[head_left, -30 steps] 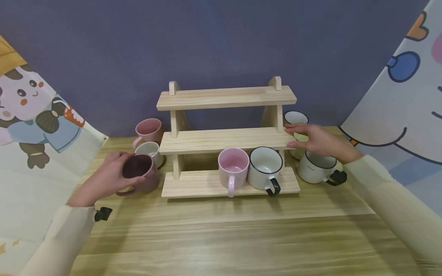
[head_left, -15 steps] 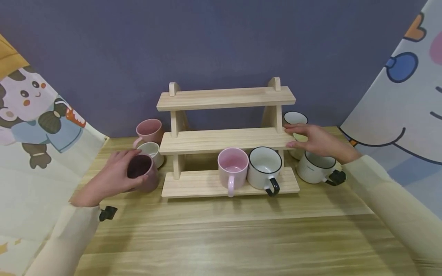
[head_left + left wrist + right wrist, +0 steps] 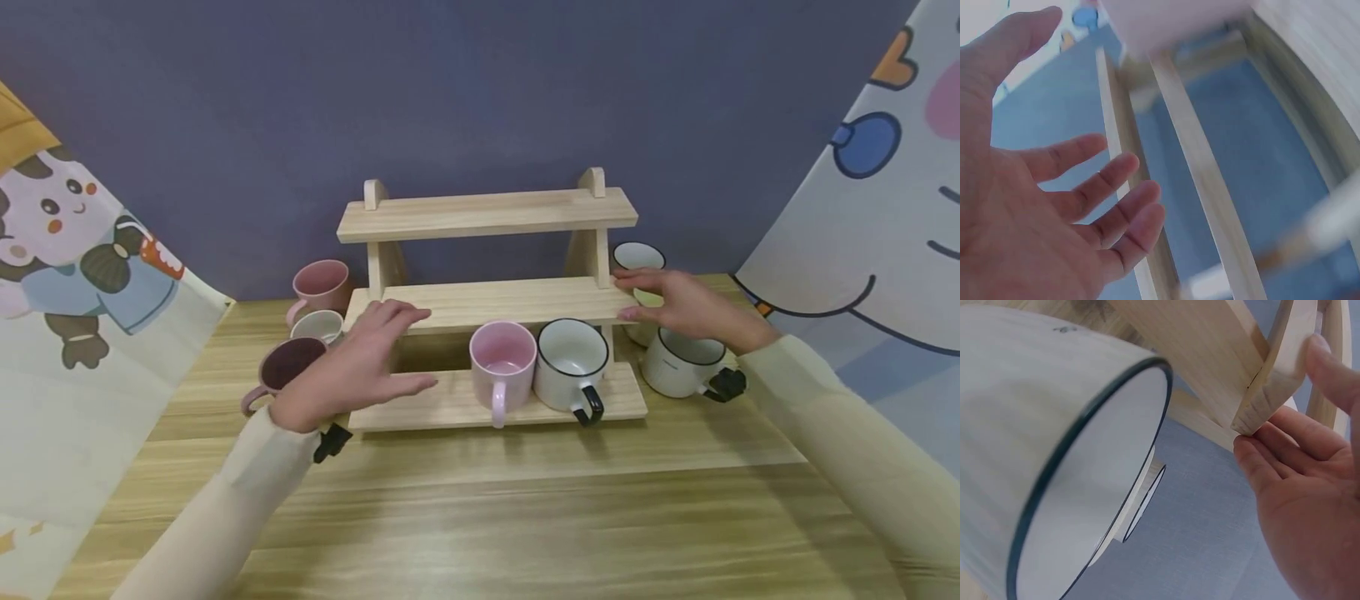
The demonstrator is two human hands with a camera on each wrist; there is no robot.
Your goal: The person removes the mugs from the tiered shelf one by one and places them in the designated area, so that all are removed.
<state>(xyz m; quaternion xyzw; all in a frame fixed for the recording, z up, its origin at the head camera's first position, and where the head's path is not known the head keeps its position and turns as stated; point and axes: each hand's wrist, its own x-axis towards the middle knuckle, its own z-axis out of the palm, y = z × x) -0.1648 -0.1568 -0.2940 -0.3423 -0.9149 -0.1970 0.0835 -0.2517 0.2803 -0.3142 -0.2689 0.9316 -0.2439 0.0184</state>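
Note:
My left hand [image 3: 356,362] is held in front of the left side of a three-tier wooden display rack [image 3: 480,304], fingers spread and nothing in them. Its bare palm [image 3: 1022,231] faces the boards in the left wrist view. Behind that wrist stands a dark mauve mug [image 3: 288,364], partly covered by the hand. My right hand [image 3: 675,308] pinches the right end of the rack's middle board [image 3: 1272,394] between thumb and fingers. On the bottom tier stand a pink mug [image 3: 504,367] and a white black-rimmed mug [image 3: 572,358], handles toward me.
Left of the rack, a rose mug [image 3: 322,283] and a small white cup [image 3: 318,325] stand on the wooden table [image 3: 480,517]. On the right are a white enamel mug [image 3: 682,367], a tall dark-rimmed mug [image 3: 637,254] and a partly hidden yellow-green one [image 3: 647,298].
My left hand has let go of the dark mauve mug and moved right, to the front of the rack. The mug stays on the table at left. My right hand keeps its hold on the board.

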